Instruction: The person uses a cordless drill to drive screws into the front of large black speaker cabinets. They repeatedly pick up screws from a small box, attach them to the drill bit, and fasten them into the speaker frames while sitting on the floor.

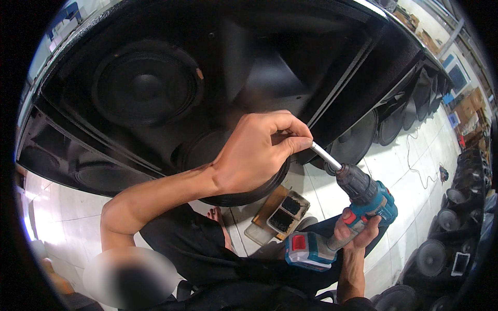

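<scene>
We have the cordless drill (358,202) gripped in our right hand (358,230), fingers wrapped round its handle, while our left hand (254,153) pinches the tip of the silver bit (326,155) against the edge of the black speaker cabinet (259,62), just above the floor. To do this well, we judge it best to keep the bit in line with the chuck, steady the tip (fingers clear once it bites), and squeeze the trigger gently. A small tray (282,212) lies on the white tiles below.
</scene>
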Demonstrator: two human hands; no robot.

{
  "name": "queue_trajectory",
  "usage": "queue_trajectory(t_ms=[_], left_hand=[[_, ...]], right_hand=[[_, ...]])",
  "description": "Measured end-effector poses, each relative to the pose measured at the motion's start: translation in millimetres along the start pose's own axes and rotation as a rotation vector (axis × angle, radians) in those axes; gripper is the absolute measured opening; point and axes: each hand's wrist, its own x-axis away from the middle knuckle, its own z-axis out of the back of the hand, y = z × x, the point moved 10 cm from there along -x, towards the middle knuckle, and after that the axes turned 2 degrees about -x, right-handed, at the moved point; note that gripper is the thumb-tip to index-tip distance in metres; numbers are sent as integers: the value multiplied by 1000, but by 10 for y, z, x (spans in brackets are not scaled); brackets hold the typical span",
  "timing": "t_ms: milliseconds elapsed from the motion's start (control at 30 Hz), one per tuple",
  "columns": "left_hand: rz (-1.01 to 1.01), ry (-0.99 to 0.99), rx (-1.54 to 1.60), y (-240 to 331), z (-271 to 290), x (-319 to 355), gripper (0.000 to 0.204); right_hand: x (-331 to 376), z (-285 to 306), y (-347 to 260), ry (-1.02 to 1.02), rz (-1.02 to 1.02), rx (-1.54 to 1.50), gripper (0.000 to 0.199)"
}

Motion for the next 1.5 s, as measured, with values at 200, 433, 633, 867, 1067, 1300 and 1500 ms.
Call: queue_trajectory(t_ms=[200,433,633,867,1067,1300,1500], left_hand=[[-19,0,-25,102,-20,26,11],[23,-1,115,69,-98,43,13],[48,-72,260,158,-199,60,19],[-112,7,209,335,-192,146,18],[-190,-15,117,637,-353,282,19],[-209,-175,140,904,-808,395,17],[-280,-332,66,1165,-1198,561,15]], right_hand=[[13,-94,-56,-54,42,14,77],[80,-15,-32,-45,15,-106,77],[123,-33,-17,-10,-7,-121,79],[308,-131,-36,6,-24,-196,80],[691,-202,-138,26,18,-174,80],[1360,-102,-390,112,172,-102,76],[1898,-45,-408,102,265,-65,78]])
